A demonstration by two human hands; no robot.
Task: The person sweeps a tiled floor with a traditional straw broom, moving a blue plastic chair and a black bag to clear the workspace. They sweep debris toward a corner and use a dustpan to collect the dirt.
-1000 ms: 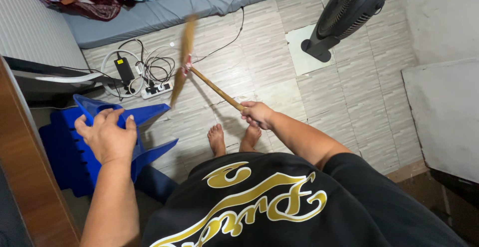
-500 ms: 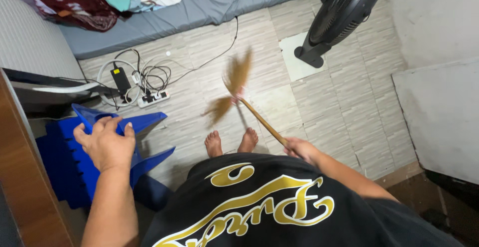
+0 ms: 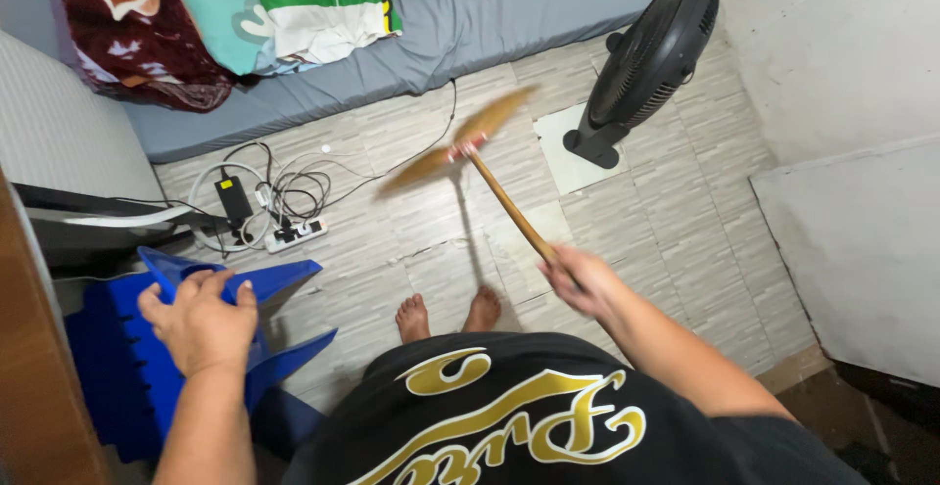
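The right hand (image 3: 578,275) is wrapped tight around the wooden handle of a broom (image 3: 490,167), whose blurred bristle head sits out over the tiled floor (image 3: 676,221), near the fan (image 3: 651,54) at the far right. A wide sweep could likely clip the fan or snag the tangle of cables (image 3: 284,191) and power strip (image 3: 294,235) far left. The left hand (image 3: 201,323) presses down, fingers curled, on a tipped blue plastic chair (image 3: 127,358); no container shows
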